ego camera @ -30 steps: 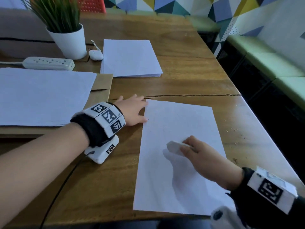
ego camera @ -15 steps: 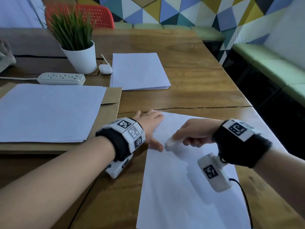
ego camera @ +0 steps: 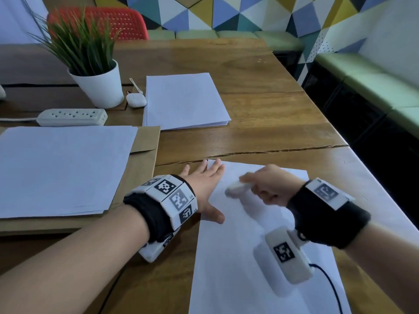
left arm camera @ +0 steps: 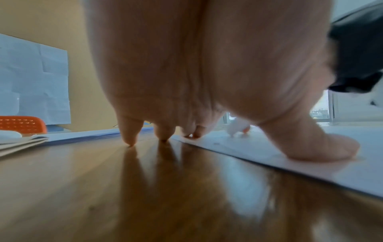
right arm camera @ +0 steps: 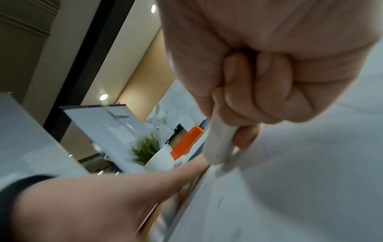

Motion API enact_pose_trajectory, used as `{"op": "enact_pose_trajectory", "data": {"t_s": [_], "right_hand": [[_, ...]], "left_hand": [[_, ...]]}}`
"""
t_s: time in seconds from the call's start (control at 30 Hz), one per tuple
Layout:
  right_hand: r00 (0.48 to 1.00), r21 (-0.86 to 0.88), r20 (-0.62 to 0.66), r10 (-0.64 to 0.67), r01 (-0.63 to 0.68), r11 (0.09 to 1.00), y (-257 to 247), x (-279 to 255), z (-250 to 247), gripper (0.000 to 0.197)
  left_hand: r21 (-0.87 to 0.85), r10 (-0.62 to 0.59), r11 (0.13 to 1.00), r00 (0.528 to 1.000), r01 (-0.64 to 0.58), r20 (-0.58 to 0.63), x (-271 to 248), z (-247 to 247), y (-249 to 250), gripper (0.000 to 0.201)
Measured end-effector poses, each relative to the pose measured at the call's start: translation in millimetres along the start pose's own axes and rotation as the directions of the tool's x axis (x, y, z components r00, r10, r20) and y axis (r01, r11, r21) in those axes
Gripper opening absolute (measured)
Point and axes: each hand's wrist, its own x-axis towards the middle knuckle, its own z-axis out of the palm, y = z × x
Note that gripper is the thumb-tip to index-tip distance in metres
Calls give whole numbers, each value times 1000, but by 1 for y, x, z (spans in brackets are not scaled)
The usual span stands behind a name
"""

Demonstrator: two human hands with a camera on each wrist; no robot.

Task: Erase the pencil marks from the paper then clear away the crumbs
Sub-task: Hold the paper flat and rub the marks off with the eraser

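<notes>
A white sheet of paper (ego camera: pixel 254 264) lies on the wooden table (ego camera: pixel 260 114) in front of me. My left hand (ego camera: pixel 204 189) lies flat with spread fingers on the sheet's upper left corner, thumb (left arm camera: pixel 319 147) pressed on the paper (left arm camera: pixel 311 165), other fingertips (left arm camera: pixel 130 139) on the wood. My right hand (ego camera: pixel 267 186) grips a white eraser (ego camera: pixel 235 189), whose lower end touches the paper's upper part close to the left hand. In the right wrist view the eraser (right arm camera: pixel 221 144) sticks out below the curled fingers onto the sheet (right arm camera: pixel 290 188). Pencil marks are too faint to make out.
To the left a paper stack (ego camera: pixel 56 168) rests on a brown envelope (ego camera: pixel 145 141). Behind lie another paper stack (ego camera: pixel 183 100), a power strip (ego camera: pixel 72 117), a white earbud case (ego camera: pixel 136 100) and a potted plant (ego camera: pixel 90 64). The table's right edge (ego camera: pixel 371 177) drops off beside green benches.
My right hand has carried the eraser from the sheet's middle up to its top left, near the left hand, and is blurred with motion. The left hand has stayed on the corner.
</notes>
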Motion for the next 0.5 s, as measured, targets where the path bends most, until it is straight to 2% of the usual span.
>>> {"op": "enact_pose_trajectory", "data": {"t_s": [0.07, 0.13, 0.23, 0.3, 0.37, 0.43, 0.5], "right_hand": [[991, 114, -131, -25, 40, 993, -6, 9, -7, 29], [985, 93, -163, -60, 76, 993, -7, 11, -10, 29], [999, -81, -31, -44, 42, 996, 4, 1, -11, 31], [992, -177, 119, 36, -14, 984, 13, -11, -13, 34], [971, -208, 210, 117, -73, 975, 17, -18, -19, 38], [970, -179, 194, 146, -111, 978, 14, -16, -24, 37], [988, -94, 99, 119, -110, 989, 7, -7, -26, 30]], "left_hand": [[5, -4, 1000, 1000, 4, 6, 0, 0, 1, 124], [5, -2, 1000, 1000, 2, 11, 1, 1, 1, 123], [-1, 3, 1000, 1000, -3, 13, 1, 1, 1, 124], [3, 17, 1000, 1000, -17, 21, 0, 2, 2, 125], [8, 30, 1000, 999, -30, 30, 1, 3, 3, 124], [9, 32, 999, 999, -33, 40, 1, 2, 4, 124], [5, 28, 1000, 999, -28, 45, 1, 1, 5, 123]]}}
